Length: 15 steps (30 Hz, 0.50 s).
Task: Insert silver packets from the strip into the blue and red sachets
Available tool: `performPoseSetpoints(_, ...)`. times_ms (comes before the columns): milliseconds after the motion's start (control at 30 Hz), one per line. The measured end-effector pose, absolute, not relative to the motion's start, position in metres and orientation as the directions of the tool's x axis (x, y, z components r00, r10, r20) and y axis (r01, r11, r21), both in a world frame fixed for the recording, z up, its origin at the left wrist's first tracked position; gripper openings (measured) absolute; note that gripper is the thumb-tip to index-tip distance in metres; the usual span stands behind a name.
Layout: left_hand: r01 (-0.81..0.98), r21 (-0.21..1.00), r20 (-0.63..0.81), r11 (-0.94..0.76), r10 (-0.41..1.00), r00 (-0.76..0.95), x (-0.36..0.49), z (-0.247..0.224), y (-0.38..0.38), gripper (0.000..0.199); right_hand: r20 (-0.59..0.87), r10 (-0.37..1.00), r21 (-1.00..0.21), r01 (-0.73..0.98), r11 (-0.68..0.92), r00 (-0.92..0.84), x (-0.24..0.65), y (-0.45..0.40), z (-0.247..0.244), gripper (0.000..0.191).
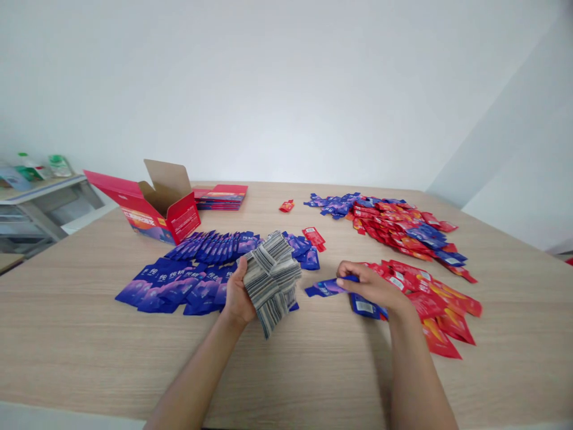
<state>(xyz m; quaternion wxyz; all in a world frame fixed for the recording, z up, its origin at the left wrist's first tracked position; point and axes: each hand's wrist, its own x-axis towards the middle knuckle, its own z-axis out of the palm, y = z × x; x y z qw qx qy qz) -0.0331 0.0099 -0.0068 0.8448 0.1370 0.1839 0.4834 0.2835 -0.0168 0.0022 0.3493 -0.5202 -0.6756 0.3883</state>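
My left hand point(240, 294) is closed around a folded striped cloth point(273, 272) in grey, beige and dark bands, held above the table. Behind and left of it, blue-purple sachets point(179, 283) lie overlapped in fanned rows; the cloth hides part of them. With thumb and fingers, my right hand point(364, 282) pinches a blue sachet point(326, 288) that points leftward. Beneath that hand lies another blue sachet point(366, 307) showing a white label. Red sachets point(441, 304) spread out just right of my right hand, partly covered by it.
An open red carton point(181, 218) with raised flaps stands at the back left, beside stacked flat red boxes point(224, 196). A mixed heap of red and blue sachets point(394, 224) lies at the back right. Single red sachets point(286, 205) lie mid-table. Left is a shelf point(42, 191) with bottles.
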Motion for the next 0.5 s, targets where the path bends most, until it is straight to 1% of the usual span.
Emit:
performPoseSetpoints(33,-0.763,0.41,-0.178,0.5,0.864,0.471,-0.033,-0.006,0.009,0.056,0.099,0.979,-0.949,0.278,0.147,-0.18,0.284,-0.018,0.004,0.026)
performPoseSetpoints(67,-0.759,0.41,-0.169,0.506,0.86,0.482,-0.032,-0.006,0.009,0.059,0.138,0.985,-0.984,0.101,0.149,-0.106,0.28,-0.018,0.006,0.029)
performPoseSetpoints(100,-0.752,0.412,-0.153,0.514,0.853,0.499,-0.031,-0.006,0.008,0.064,0.172,0.985,-0.981,-0.086,0.171,-0.005,0.274,-0.017,0.007,0.032)
performPoseSetpoints(133,-0.741,0.414,-0.135,0.529,0.841,0.524,-0.03,-0.007,0.007,0.068,0.2,0.974,-0.937,-0.268,0.222,0.108,0.264,-0.015,0.008,0.035)
performPoseSetpoints(167,-0.726,0.417,-0.118,0.547,0.824,0.554,-0.029,-0.008,0.005,0.073,0.226,0.942,-0.862,-0.399,0.312,0.248,0.252,-0.014,0.008,0.036)
performPoseSetpoints(233,-0.699,0.416,-0.098,0.582,0.792,0.602,-0.024,-0.009,0.0,0.079,0.237,0.889,-0.753,-0.504,0.423,0.392,0.222,-0.012,0.008,0.037)
performPoseSetpoints(267,-0.688,0.409,-0.097,0.599,0.778,0.621,-0.021,-0.01,-0.003,0.079,0.251,0.867,-0.723,-0.512,0.464,0.43,0.207,-0.012,0.006,0.039)
performPoseSetpoints(300,-0.681,0.399,-0.096,0.615,0.766,0.635,-0.017,-0.01,-0.007,0.078,0.271,0.857,-0.729,-0.489,0.48,0.438,0.193,-0.014,0.004,0.038)
performPoseSetpoints(333,-0.681,0.387,-0.094,0.622,0.761,0.642,-0.013,-0.01,-0.01,0.077,0.314,0.844,-0.756,-0.422,0.499,0.435,0.181,-0.017,0.0,0.035)
performPoseSetpoints(367,-0.685,0.378,-0.091,0.623,0.761,0.642,-0.009,-0.01,-0.014,0.075,0.382,0.834,-0.797,-0.315,0.516,0.399,0.171,-0.02,-0.004,0.029)
performPoseSetpoints(400,-0.689,0.371,-0.092,0.623,0.763,0.64,-0.006,-0.011,-0.016,0.073,0.453,0.827,-0.827,-0.19,0.53,0.333,0.163,-0.024,-0.009,0.025)
performPoseSetpoints(433,-0.693,0.366,-0.097,0.622,0.765,0.636,-0.003,-0.011,-0.018,0.072,0.518,0.826,-0.841,-0.046,0.54,0.222,0.157,-0.028,-0.014,0.024)
performPoseSetpoints(467,-0.697,0.361,-0.104,0.619,0.77,0.63,-0.001,-0.012,-0.019,0.071,0.562,0.824,-0.826,0.108,0.554,0.07,0.154,-0.031,-0.019,0.032)
performPoseSetpoints(500,-0.702,0.356,-0.113,0.617,0.774,0.623,0.001,-0.013,-0.02,0.071,0.577,0.812,-0.777,0.249,0.578,-0.083,0.151,-0.033,-0.023,0.042)
